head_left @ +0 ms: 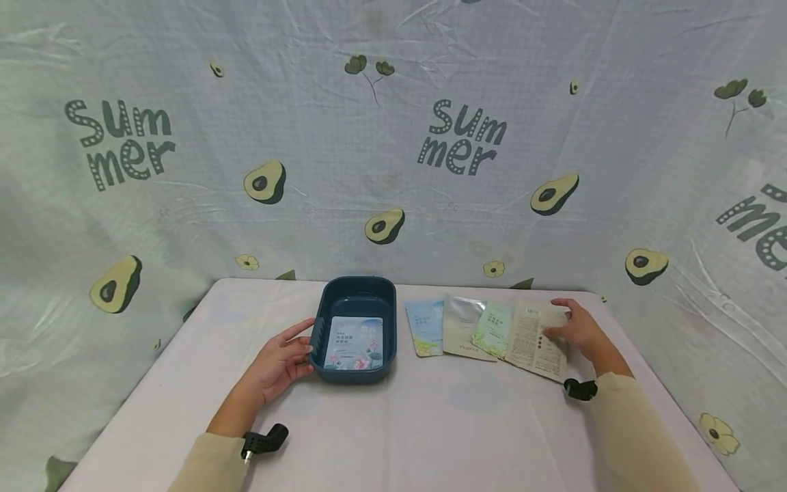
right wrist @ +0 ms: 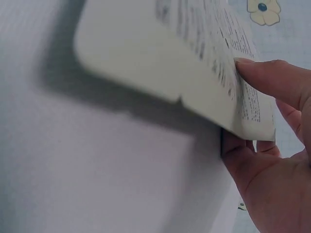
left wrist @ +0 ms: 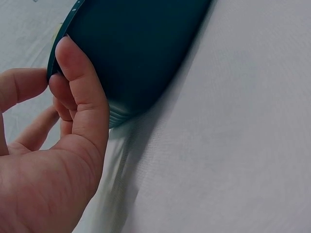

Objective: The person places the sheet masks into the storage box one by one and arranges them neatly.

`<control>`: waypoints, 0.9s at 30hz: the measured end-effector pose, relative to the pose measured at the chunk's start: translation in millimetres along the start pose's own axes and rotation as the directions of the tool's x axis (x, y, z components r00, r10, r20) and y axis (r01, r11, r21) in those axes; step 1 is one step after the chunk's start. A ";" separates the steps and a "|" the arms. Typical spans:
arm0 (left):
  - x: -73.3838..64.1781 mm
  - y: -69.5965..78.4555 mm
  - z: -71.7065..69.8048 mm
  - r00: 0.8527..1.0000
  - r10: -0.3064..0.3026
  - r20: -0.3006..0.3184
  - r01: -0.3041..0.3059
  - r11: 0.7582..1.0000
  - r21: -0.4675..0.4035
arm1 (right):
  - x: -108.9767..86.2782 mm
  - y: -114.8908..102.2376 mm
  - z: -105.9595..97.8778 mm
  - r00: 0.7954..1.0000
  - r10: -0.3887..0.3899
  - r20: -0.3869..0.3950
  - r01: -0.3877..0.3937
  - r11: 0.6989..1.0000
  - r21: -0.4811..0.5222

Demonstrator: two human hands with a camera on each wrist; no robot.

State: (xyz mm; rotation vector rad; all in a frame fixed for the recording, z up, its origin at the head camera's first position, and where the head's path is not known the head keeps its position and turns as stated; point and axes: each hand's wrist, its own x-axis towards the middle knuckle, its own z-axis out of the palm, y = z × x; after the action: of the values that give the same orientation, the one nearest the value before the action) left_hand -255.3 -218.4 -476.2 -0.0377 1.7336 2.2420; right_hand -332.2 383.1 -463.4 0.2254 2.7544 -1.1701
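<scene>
A dark blue plastic basin (head_left: 391,328) stands left of the table's middle, with a pale blue sheet mask packet (head_left: 353,342) lying flat inside. My left hand (head_left: 279,365) holds the basin's left side; in the left wrist view its curled fingers (left wrist: 77,63) meet the rim and outer wall. At the right end of a row of packets, my right hand (head_left: 578,331) pinches a beige, text-covered sheet mask packet (head_left: 535,342) by its right edge. In the right wrist view the thumb (right wrist: 267,77) presses the printed face, fingers underneath, and the packet's edge is lifted off the table.
Left of the beige packet lie a green packet (head_left: 494,328), a silvery-white packet (head_left: 461,328) and a blue packet (head_left: 425,328), partly overlapping. The white-covered table (head_left: 430,430) meets a printed curtain (head_left: 320,171) behind and at both sides.
</scene>
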 end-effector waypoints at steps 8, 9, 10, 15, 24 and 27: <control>0.8 -0.9 0.0 0.999 0.007 0.035 -0.006 1.000 -0.019 | -8.1 5.8 1.1 1.000 0.010 -0.007 -0.010 1.000 0.025; 0.7 -0.6 0.1 0.999 0.008 0.036 -0.008 1.000 -0.019 | -8.7 6.2 1.0 1.000 0.010 -0.010 -0.010 1.000 0.018; 0.5 -0.5 0.1 0.999 0.009 0.035 -0.009 1.000 -0.019 | -9.5 6.5 0.8 1.000 0.006 -0.011 -0.006 1.000 0.013; 0.1 0.2 0.2 1.000 0.009 0.029 -0.009 1.000 -0.010 | -13.2 6.4 -0.6 1.000 0.005 -0.014 -0.004 1.000 0.016; 0.2 0.5 -0.1 1.000 0.002 0.022 -0.002 1.000 -0.013 | -15.1 5.1 2.1 0.998 -0.038 -0.046 0.039 0.999 0.008; 0.4 0.0 -0.8 1.000 0.004 0.022 -0.003 1.000 -0.012 | -18.6 0.8 3.8 0.997 -0.059 -0.050 0.061 0.998 0.033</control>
State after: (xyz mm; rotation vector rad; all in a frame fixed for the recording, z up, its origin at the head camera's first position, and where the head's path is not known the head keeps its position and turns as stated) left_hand -255.8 -219.0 -476.5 -0.0121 1.7103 2.2464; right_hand -313.6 379.3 -463.1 0.1785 2.8035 -1.2440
